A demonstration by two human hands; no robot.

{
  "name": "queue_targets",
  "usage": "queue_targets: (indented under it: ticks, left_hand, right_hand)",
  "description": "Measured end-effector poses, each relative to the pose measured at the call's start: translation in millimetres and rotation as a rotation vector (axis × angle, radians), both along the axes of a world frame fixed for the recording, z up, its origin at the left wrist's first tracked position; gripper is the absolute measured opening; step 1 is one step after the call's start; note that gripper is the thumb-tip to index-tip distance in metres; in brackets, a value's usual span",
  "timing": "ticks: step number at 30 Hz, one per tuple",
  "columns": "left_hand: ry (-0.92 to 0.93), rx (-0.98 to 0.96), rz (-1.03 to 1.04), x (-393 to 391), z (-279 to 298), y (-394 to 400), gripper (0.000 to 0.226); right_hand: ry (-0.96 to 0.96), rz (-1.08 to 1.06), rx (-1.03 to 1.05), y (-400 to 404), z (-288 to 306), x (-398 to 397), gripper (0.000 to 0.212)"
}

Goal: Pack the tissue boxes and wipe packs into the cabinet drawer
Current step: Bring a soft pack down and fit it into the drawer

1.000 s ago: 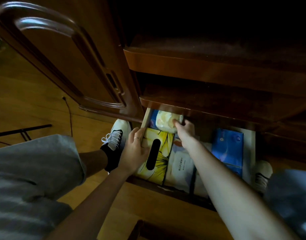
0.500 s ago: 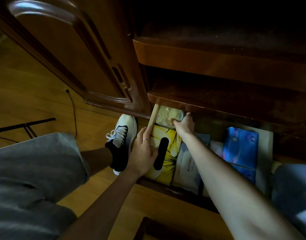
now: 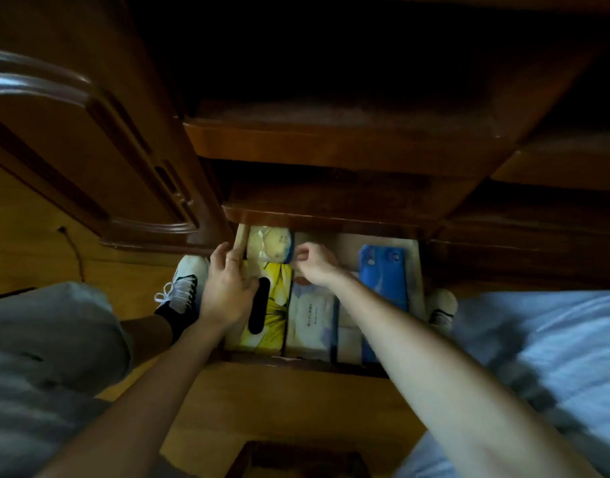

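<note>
Our left hand (image 3: 227, 288) rests on the yellow tissue box (image 3: 270, 305) at the drawer's (image 3: 415, 270) left end, fingers loosely spread, its grip released. Our right hand's (image 3: 313, 265) grip pinches the near corner of the pale yellow wipe pack (image 3: 270, 244) lying behind that box. The white pack (image 3: 310, 319) beside it bears print too small to read

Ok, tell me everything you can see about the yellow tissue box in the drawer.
The yellow tissue box looks like cardboard, printed with pale flower petals, with a long dark oval slot in its top. It lies flat at the left front of the open drawer, lengthwise front to back. The left hand rests on its left side. A white pack lies against its right side, and a pale yellow pack sits just behind it.
</note>
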State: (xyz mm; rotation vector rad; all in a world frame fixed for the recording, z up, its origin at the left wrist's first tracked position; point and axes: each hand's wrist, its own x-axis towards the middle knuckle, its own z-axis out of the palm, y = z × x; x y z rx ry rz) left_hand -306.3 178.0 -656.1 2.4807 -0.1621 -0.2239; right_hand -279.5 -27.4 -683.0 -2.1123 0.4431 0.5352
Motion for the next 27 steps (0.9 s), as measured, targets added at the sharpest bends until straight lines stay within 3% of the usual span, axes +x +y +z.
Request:
queue_targets:
  ticks: [4,12,15,17,20,23,27]
  left_hand:
    - [-0.198,-0.042,-0.080,12,81,-31,0.058]
    - [-0.874,-0.069,-0.272,29,282,-79,0.033]
    - [-0.909,-0.065,-0.265,53,341,-97,0.028]
    - [-0.847,-0.012,-0.274,77,369,-109,0.026]
    - [-0.784,0.086,-0.321,116,395,-130,0.026]
    - [-0.735,0.121,-0.322,160,408,-154,0.027]
    - [-0.693,0.156,-0.322,226,411,-193,0.032]
  right_hand:
    - [-0.221,-0.011,-0.024,-52,94,-29,0.024]
    - [-0.871,0.008,-0.217,-108,326,-80,0.018]
    - [-1.022,-0.132,-0.361,-123,384,-62,0.017]
    - [-0.930,-0.215,-0.443,-137,406,-38,0.022]
    - [-0.633,-0.134,-0.644,-158,418,-3,0.036]
    - [-0.623,-0.096,-0.906,-167,425,32,0.027]
    - [-0.526,-0.112,-0.863,-187,435,95,0.028]
